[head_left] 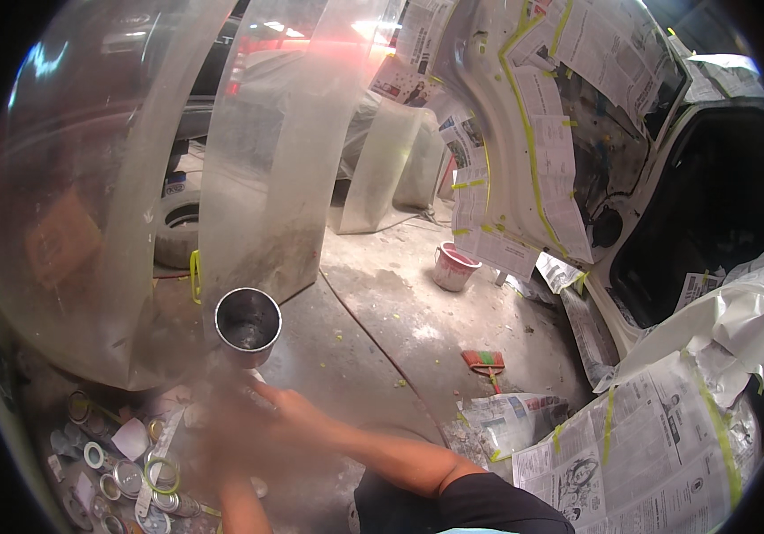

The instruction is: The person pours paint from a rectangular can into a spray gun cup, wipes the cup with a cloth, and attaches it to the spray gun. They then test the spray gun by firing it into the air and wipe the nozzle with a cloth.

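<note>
Just above my hands stands an open metal cup (pixel 248 327), round, with a bright rim and a dark inside. Its lower end runs into a brownish smear that blurs the picture. My right hand (pixel 279 402) reaches in from the lower right, its fingers closed beneath the cup's base; what they grip is lost in the blur. My left hand (pixel 238 449) is close below it, and its fingers are smeared over, so I cannot see what they do. On the left, beside my left forearm, lie several paint cans (pixel 126 478) and a yellow-green tape roll (pixel 162 475).
Translucent plastic curtains (pixel 262 178) hang ahead and left, with a tire (pixel 177 230) behind. A red-stained bucket (pixel 456 267) and a broom (pixel 484 360) are on the concrete floor. Newspaper-masked car panels (pixel 546 142) stand right; taped newspaper (pixel 631 454) spreads nearby. A hose (pixel 382 345) crosses the floor.
</note>
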A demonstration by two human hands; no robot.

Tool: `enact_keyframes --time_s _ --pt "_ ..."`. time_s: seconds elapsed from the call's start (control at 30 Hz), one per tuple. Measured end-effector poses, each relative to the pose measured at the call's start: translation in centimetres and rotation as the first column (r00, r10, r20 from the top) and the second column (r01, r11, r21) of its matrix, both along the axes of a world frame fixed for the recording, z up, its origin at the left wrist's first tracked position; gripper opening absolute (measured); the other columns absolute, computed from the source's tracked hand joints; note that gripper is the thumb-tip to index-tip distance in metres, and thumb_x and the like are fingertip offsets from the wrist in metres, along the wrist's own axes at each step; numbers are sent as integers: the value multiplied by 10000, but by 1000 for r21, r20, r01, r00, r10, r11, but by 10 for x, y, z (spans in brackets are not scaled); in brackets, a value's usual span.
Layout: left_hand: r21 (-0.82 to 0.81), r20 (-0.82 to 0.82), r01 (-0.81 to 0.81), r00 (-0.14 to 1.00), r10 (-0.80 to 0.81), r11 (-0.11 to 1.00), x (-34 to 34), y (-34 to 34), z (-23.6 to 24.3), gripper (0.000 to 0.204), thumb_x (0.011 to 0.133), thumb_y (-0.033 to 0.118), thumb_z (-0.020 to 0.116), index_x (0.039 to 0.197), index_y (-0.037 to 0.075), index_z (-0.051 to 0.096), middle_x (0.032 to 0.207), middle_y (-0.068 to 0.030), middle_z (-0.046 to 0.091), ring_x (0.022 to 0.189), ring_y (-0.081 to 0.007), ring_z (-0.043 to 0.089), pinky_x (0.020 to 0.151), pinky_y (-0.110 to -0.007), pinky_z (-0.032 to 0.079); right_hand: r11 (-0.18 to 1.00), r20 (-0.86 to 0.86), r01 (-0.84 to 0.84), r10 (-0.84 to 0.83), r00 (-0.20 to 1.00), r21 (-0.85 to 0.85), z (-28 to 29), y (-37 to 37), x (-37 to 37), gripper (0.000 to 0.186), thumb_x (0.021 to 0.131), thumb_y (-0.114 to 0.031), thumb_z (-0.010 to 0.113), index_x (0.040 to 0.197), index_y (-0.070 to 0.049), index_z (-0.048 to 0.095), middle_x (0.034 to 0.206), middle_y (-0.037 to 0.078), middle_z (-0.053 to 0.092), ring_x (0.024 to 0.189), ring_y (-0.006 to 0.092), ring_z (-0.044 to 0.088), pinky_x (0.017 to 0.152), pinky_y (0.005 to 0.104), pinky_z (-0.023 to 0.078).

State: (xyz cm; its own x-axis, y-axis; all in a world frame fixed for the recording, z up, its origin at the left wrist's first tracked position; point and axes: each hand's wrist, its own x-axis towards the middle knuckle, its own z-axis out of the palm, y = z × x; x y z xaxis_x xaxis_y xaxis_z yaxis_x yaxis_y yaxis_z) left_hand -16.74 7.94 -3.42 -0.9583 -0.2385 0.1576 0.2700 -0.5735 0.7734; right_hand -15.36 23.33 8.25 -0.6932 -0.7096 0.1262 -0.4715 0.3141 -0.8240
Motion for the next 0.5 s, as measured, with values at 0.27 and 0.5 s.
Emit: enact_keyframes --time_s 0.27,0.5 --pt "52 -12 3 1000 -2 999 -3 0 -7 273 834 -8 518 1096 11 591 1027 -56 646 895 -155 646 763 -288 531 1000 9 1 -1 1000 -2 5 0 3 544 888 -250 617 1338 -13 425 1036 320 617 956 466 612 799 487 474" --pt "38 3 -16 1000 16 999 -4 -2 -10 322 816 -22 505 1128 8 579 1056 -68 642 922 -166 645 793 -295 531 1000 -35 -6 6 999 -12 -4 1 -2 534 889 -253 614 1327 -9 430 1000 314 623 908 456 622 768 484 476"
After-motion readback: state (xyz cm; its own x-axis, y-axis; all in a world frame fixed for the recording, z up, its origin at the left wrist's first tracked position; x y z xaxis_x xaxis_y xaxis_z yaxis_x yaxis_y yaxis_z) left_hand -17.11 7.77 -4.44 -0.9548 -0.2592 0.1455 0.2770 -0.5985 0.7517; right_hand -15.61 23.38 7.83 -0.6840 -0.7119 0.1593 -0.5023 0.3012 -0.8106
